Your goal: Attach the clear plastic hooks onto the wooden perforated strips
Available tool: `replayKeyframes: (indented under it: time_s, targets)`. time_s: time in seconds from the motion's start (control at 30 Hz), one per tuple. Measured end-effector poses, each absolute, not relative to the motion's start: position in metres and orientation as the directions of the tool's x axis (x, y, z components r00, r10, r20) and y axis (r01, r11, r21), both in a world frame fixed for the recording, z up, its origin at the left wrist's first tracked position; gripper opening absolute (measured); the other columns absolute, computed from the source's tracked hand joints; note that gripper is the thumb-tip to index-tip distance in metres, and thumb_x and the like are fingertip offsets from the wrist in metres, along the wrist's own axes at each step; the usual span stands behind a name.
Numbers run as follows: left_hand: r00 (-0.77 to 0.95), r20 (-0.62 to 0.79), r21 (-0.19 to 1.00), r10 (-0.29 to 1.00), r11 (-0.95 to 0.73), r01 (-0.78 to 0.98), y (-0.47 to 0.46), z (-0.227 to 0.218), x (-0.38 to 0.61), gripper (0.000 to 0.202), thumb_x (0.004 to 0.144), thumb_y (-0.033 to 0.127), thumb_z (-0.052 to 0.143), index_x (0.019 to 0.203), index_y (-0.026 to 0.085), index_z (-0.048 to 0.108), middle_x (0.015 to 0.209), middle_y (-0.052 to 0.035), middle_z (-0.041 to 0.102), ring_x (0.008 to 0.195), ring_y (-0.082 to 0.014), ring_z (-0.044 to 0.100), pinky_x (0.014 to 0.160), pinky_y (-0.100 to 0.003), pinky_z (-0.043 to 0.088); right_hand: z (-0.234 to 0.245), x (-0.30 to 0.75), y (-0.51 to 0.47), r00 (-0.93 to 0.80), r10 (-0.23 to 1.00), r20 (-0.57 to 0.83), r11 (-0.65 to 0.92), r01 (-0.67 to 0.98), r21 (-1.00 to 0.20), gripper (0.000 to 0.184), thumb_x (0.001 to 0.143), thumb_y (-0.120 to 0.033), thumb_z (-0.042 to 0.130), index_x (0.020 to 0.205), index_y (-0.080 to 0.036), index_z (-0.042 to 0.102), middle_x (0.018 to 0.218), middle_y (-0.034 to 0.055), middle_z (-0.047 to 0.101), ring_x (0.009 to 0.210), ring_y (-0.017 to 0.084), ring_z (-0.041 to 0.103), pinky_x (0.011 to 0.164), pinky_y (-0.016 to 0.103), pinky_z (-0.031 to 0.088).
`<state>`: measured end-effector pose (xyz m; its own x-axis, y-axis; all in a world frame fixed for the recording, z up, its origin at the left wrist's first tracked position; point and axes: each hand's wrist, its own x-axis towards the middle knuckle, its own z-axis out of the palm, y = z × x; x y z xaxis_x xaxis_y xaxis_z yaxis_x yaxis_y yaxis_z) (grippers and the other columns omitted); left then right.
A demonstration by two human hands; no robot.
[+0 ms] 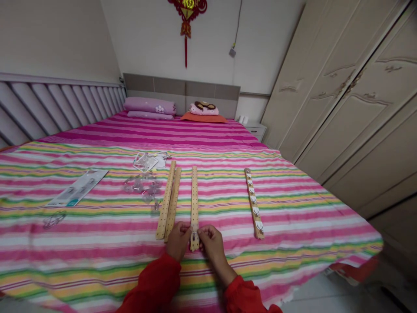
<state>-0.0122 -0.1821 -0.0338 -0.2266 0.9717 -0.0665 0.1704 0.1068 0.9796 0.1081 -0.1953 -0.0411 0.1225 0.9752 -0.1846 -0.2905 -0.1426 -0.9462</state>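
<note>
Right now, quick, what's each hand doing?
Left hand: closed, pinching the near end of the middle wooden strip.
Right hand: closed, pinching that same end from the other side.

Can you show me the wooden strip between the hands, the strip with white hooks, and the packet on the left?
Middle strip (194, 195), head view, bare wood at mid-length.
Hook strip (254, 205), head view, wood between two hooks.
Packet (78, 188), head view, centre of its card.
</note>
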Motion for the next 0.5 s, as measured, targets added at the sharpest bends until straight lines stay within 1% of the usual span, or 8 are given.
replayKeyframes:
  time_s: [0.23, 0.4, 0.5]
  targets:
    - [-0.189, -0.092, 0.970, 0.978, 0.130, 0.203, -0.178, -0.042, -0.014, 0.018, 0.065, 0.034, 0.063, 0.067, 0.017, 0.058, 0.060, -0.0009, 0.061, 0.058, -0.0163, 0.059, 0.059, -0.028, 0.046, -0.048, 0.108, -0.194, 0.099, 0.976, -0.193, -0.154, -0.310, -0.938, 0.033, 0.058, -0.043, 0.074, 0.064, -0.018, 0.054, 0.041, -0.0077, 0.052, 0.028, 0.006, 0.040, 0.029, 0.017, 0.031]
    - [-0.225, -0.110, 0.959, 0.968, 0.164, 0.233, -0.177, -0.036, -0.012, 0.014, 0.068, 0.029, 0.062, 0.063, 0.018, 0.057, 0.057, 0.0004, 0.060, 0.056, -0.0148, 0.058, 0.057, -0.027, 0.044, -0.053, 0.110, -0.196, 0.068, 0.982, -0.178, -0.147, -0.321, -0.936, 0.036, 0.057, -0.045, 0.075, 0.071, -0.018, 0.055, 0.044, -0.0083, 0.053, 0.030, 0.006, 0.042, 0.031, 0.017, 0.032]
    - [-0.243, -0.099, 0.956, 0.965, 0.160, 0.248, -0.176, -0.035, -0.011, 0.013, 0.070, 0.028, 0.060, 0.064, 0.018, 0.057, 0.059, -0.0005, 0.060, 0.058, -0.0157, 0.059, 0.059, -0.028, 0.045, -0.056, 0.109, -0.197, 0.061, 0.985, -0.162, -0.135, -0.321, -0.937, 0.037, 0.057, -0.044, 0.076, 0.073, -0.018, 0.055, 0.044, -0.0095, 0.050, 0.030, 0.006, 0.041, 0.031, 0.017, 0.031]
